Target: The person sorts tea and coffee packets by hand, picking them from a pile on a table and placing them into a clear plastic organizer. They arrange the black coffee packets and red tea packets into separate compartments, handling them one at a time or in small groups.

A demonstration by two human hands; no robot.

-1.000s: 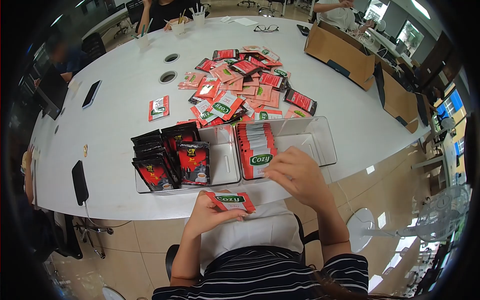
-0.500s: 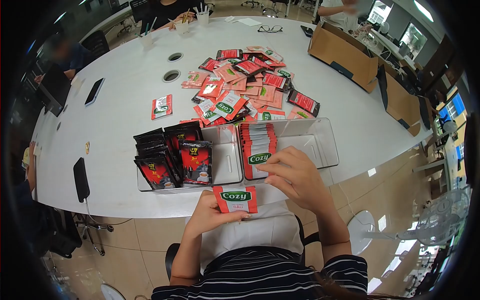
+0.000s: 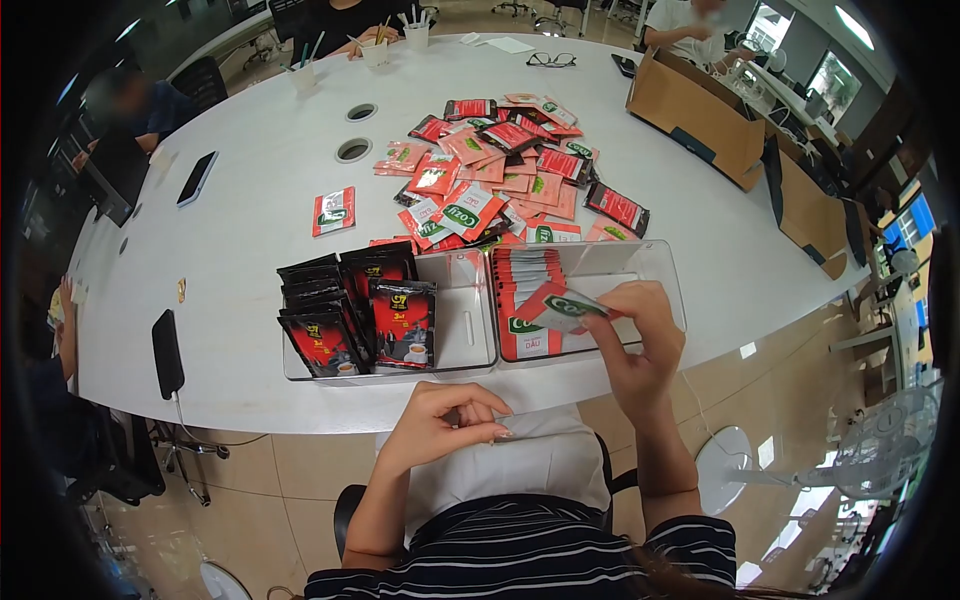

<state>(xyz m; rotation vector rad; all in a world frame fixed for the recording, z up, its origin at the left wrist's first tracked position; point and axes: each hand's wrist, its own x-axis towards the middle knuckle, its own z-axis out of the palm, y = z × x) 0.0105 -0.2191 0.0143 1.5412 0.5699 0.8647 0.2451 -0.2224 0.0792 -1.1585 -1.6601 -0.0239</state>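
Note:
A red and white Cozy sachet (image 3: 562, 307) is pinched in my right hand (image 3: 643, 345), tilted above the right clear tray (image 3: 632, 262). Below it, a row of upright Cozy sachets (image 3: 530, 268) fills the left part of that tray. My left hand (image 3: 440, 425) is empty in front of the trays, with thumb and forefinger curved and slightly apart. Black and red G7 coffee sachets (image 3: 404, 325) stand in two stacks in the left clear tray (image 3: 462, 350).
Behind the trays lies a heap of mixed sachets (image 3: 490, 175), with a single Cozy sachet (image 3: 334, 212) to its left. Phones (image 3: 167, 353), eyeglasses (image 3: 551, 60), cups of stirrers (image 3: 375, 54) and cardboard boxes (image 3: 695, 118) are on the table. Other people sit around it.
The Cozy sachet has passed from my left hand to my right, which has lifted it over the row in the right tray. My left fingers have let go.

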